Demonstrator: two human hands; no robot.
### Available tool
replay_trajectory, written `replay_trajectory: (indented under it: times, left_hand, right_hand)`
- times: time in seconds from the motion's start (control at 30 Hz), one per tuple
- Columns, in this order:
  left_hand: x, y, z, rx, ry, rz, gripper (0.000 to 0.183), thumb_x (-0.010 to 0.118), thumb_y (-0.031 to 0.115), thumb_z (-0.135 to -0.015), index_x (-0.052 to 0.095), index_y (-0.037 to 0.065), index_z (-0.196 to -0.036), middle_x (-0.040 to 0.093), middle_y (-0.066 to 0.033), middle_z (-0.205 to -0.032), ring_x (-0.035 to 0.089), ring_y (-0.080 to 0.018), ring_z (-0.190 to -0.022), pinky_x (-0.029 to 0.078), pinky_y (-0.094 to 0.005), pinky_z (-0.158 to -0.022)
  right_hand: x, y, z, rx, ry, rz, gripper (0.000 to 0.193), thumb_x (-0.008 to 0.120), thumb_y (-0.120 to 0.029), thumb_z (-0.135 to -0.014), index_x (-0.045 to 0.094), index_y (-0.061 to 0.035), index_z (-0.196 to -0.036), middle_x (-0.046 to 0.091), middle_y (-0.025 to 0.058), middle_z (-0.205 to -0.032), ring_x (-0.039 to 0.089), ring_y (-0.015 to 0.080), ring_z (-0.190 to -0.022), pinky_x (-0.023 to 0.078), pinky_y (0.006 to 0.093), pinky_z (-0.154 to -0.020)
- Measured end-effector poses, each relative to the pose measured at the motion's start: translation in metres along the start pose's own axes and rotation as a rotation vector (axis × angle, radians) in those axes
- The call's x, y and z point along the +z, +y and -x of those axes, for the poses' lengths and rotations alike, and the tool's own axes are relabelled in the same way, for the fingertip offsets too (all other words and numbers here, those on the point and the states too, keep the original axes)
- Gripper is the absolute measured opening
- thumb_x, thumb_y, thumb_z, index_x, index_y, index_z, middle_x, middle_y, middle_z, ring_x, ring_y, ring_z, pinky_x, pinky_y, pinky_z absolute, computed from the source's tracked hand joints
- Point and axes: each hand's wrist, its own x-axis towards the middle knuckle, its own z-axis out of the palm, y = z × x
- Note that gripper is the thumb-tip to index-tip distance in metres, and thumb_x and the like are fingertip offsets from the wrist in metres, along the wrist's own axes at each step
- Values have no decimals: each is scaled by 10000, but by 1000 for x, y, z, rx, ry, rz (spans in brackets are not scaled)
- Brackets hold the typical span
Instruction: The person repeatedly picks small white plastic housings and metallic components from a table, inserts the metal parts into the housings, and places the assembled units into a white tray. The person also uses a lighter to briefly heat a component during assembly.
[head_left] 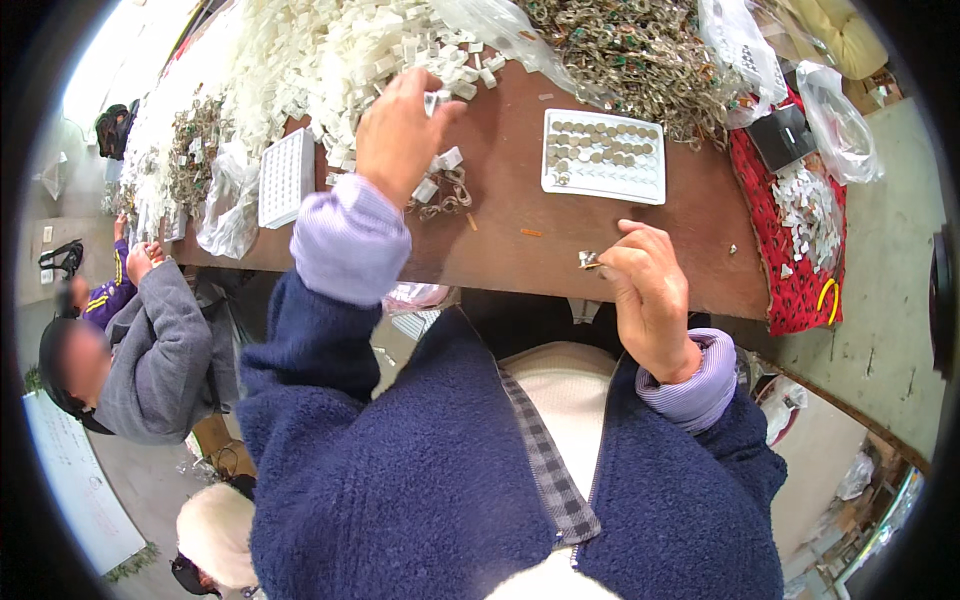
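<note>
My left hand point(395, 135) reaches to the near edge of a big heap of small white plastic housings point(330, 50). Its thumb and fingers close around one small white plastic housing point(432, 101). Close to the table's front edge, my right hand point(648, 290) pinches a small shiny metal part point(588, 259) between thumb and fingertips. Beyond that hand lies a white tray point(605, 193) with rows of small round metal-coloured pieces point(600, 140). A few loose housings and a short bundle of wires point(448, 190) rest beside my left wrist.
A tangled heap of metal and wire parts point(640, 60) covers the table's far right. White cell trays point(287, 178) stand at left. A red patterned cloth point(765, 210) with white pieces hangs at the right edge. Another person in a grey sleeve point(165, 340) sits to the left.
</note>
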Motion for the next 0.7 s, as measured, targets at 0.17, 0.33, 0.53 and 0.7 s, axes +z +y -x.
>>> replay_trajectory:
  times: [0.17, 0.33, 0.53, 0.7]
  left_hand:
    - [39, -24, -40, -185, -157, -250, 424, 829, 334, -959, 686, 57, -1246, 794, -179, -1159, 764, -374, -1074, 593, -460, -923]
    - [3, -51, -31, -584, -232, 777, 483, 817, 138, -998, 609, -18, -1404, 776, -86, -1092, 646, -77, -772, 583, -255, -647]
    - [-18, 8, 26, -537, -517, 1583, 463, 697, 121, -1090, 549, 17, -1516, 715, -97, -1308, 497, 5, -687, 508, -146, -609]
    - [-18, 86, 89, -267, -337, 1479, 303, 785, 96, -1021, 700, 4, -1296, 757, -38, -1032, 576, -28, -634, 480, -198, -563]
  right_hand:
    - [-10, 1, 13, 52, 30, -20, 199, 731, 87, -912, 644, -22, -1054, 639, 116, -917, 644, 340, -915, 495, 447, -911]
    - [-13, -4, 15, 293, 15, -251, 127, 675, 76, -982, 613, -14, -1047, 613, 105, -983, 607, 257, -931, 491, 355, -884]
    - [15, -12, -13, 375, 115, -583, 50, 658, -24, -1051, 632, 18, -1059, 646, 89, -997, 622, 189, -967, 501, 335, -890]
    - [22, -24, -31, 480, 192, -607, 85, 671, -63, -1072, 649, 15, -1050, 670, 49, -953, 606, 95, -938, 516, 295, -849]
